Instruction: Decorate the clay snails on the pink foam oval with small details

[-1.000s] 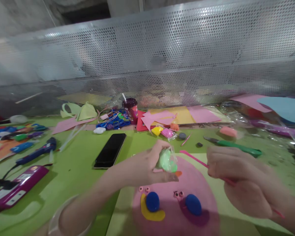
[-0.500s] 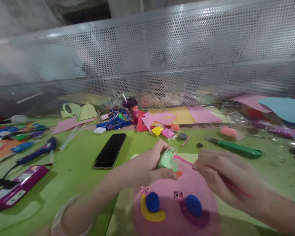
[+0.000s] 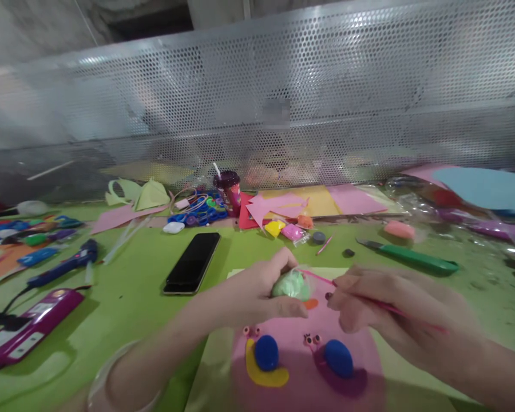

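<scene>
A pink paper disc point(image 3: 299, 369), right hand point(image 3: 381, 303) and left hand point(image 3: 255, 292), with film-wrapped mint-green modelling clay point(image 3: 290, 287) and a pink rod point(image 3: 318, 277)

At two o'clock from the disc's middle, the right hand's fingers pinch tight on the rod. Near half past ten, the left hand's fingers curve in a half-open C, holding the clay at about twelve o'clock. The clay should be light, soft, easily dented and slippery outside; cup it broadly by its sides. The rod looks thin, light and fairly stiff, best pinched just behind its tip; whether that tip touches the clay cannot be told.
</scene>
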{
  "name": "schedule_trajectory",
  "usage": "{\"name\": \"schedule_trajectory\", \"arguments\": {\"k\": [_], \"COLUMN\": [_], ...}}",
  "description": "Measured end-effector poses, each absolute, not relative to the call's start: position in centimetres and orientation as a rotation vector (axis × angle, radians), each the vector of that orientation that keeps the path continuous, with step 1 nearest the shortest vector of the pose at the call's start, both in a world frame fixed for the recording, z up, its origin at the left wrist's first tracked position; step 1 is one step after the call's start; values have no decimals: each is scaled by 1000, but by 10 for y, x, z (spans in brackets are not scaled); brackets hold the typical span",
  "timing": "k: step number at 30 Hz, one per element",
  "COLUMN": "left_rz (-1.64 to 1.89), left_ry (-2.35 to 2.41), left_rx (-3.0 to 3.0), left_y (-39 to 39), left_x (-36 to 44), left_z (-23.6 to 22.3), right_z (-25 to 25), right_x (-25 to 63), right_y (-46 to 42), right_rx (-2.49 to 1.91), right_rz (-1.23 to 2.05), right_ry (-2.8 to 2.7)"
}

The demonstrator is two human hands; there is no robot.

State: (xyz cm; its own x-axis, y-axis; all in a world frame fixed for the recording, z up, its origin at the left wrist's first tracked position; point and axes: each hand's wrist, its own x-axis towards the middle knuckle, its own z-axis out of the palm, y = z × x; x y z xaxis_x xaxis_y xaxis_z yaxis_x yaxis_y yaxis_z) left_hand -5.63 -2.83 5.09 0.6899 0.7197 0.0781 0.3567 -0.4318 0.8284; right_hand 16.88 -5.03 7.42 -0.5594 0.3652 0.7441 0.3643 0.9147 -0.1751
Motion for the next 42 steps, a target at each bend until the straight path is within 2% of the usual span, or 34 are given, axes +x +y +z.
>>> {"name": "schedule_trajectory", "arguments": {"k": [9, 14, 19, 22, 28, 34, 42], "left_rz": [461, 359, 505, 546, 539, 609, 600], "left_ry": [783, 886, 712, 674, 654, 668, 658], "left_rx": [1891, 1831, 1808, 1806, 1748, 1869, 2006], "left_y": [-30, -31, -28, -29, -30, -26, -23], "left_x": [-52, -48, -48, -48, -46, -48, -49], "left_z": [63, 67, 57, 54, 54, 54, 48], "right_z": [72, 81, 78, 71, 62, 66, 67], "right_x": [169, 163, 153, 149, 148, 142, 134], "right_y": [-42, -43, -48, -50, -52, -51, -54], "right_rx": [-467, -686, -976, -969, -858, -818, -892], "right_rz": [-58, -6, 604, 875, 1101, 1586, 1785], "right_ry": [-2250, -2239, -1940, -1723, -1654, -1395, -1115]}}
